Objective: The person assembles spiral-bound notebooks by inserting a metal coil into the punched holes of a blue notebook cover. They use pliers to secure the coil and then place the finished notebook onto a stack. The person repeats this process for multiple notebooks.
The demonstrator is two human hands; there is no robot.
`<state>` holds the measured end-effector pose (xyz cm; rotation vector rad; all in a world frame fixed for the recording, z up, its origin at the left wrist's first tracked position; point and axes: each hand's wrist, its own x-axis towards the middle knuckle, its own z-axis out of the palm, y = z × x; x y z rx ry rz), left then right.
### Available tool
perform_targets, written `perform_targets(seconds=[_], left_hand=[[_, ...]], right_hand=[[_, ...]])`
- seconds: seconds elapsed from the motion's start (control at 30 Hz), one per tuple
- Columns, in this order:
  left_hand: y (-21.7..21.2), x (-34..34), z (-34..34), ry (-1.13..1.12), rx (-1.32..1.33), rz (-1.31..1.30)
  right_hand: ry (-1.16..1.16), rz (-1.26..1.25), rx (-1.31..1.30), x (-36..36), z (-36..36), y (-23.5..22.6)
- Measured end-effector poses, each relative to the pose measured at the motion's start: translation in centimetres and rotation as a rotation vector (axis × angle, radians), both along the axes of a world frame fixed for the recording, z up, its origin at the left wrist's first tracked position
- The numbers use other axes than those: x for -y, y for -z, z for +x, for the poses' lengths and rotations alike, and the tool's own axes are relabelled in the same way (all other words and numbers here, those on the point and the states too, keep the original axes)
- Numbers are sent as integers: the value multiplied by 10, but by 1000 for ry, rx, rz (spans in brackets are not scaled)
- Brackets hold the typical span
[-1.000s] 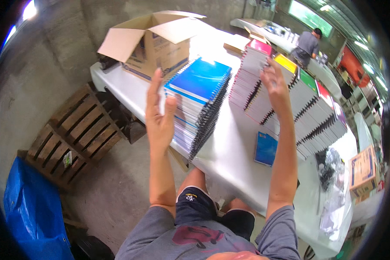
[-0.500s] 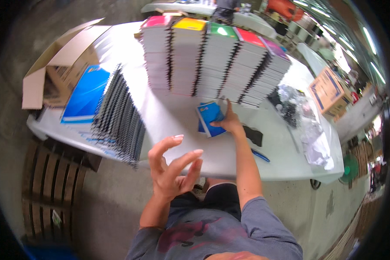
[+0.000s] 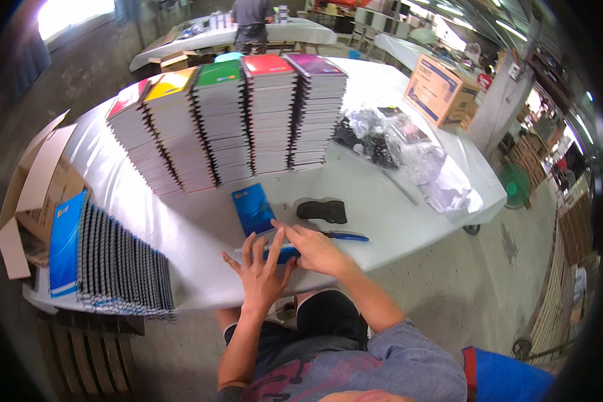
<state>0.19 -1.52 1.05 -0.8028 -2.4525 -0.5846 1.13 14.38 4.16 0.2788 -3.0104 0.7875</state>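
Near the table's front edge, a small blue booklet (image 3: 287,254) lies under both my hands, mostly covered by them. My left hand (image 3: 264,273) rests over its left part with fingers spread. From the right, my right hand (image 3: 317,250) grips its side, fingers bent and the index finger stretched toward the left fingertips. Just beyond them, a second blue booklet (image 3: 253,208) lies flat on the table. To its right are a flat black piece (image 3: 321,211) of unclear kind and a blue pen-like tool (image 3: 348,236), partly behind my right hand.
Tall stacks of spiral-bound notebooks (image 3: 222,127) stand in a row behind. Blue spiral notebooks (image 3: 117,258) and an open carton (image 3: 40,194) are at left. Crumpled clear plastic (image 3: 415,157) and a closed carton (image 3: 441,92) sit at right. A person (image 3: 251,23) stands farther back.
My left hand has come down from the air onto a booklet. My right hand has drawn one of the two overlapping booklets toward the table edge. The view has turned to the right.
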Motion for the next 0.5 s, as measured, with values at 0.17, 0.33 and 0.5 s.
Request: perform_targets(seconds=[0.17,0.33,0.5], left_hand=[[9,-6,-3,-33,20,157],[9,-28,-3,-71,-66,245],[13,-23,-9,-73,-141,235]], right_hand=[[223,-379,-131,-100,11,-22],[983,117,-123,-248,-1,19],[830,199,-183,-261,-23,66]])
